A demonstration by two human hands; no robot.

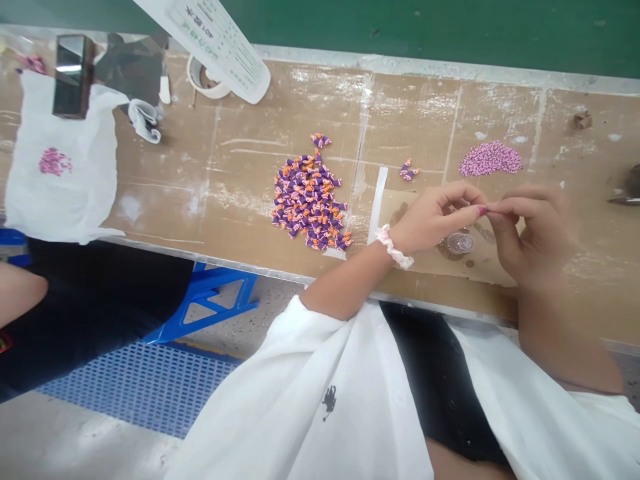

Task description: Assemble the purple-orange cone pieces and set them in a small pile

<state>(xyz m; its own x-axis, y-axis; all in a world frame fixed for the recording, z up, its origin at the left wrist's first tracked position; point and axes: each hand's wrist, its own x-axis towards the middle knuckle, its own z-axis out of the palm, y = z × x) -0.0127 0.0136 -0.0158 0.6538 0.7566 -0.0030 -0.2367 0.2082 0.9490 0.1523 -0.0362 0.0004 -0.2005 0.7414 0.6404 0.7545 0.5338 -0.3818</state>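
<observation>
**A:** What state are the hands in?

**B:** The left hand (pixel 440 217) and the right hand (pixel 537 230) are both pinched shut. Thumb and forefinger tips meet tip to tip just above the bench (pixel 225 187). Between them sits a small piece, almost wholly covered by the fingertips, so its shape cannot be told.

**A:** How will it handle?

**B:** Judging from the loose stock nearby, it is very light and tiny, and likely to slip or roll away if released. Take hold with the fingertips only, one hand at each end, using low force. A palm grip would lose it.

**A:** Where is the stock?

**B:** The purple-and-orange pile (pixel 307 200) lies to the outer side of the left hand, well apart from it. A few stray pieces (pixel 409 171) lie just beyond the left knuckles. The pink pile (pixel 490 159) lies near the meeting fingertips, on their far side. All three lie loose on the bench, not in any container.

**A:** And the containers?

**B:** There are two.
- **Clear round dish** (pixel 460 243): it sits directly under the hands, near the heel of the left one. Its contents cannot be told.
- **White bag** (pixel 75 193): it lies far out past the left hand, beyond the purple-and-orange pile. A pink cluster (pixel 55 162) shows on it, and whether that is inside or on top cannot be told.
</observation>
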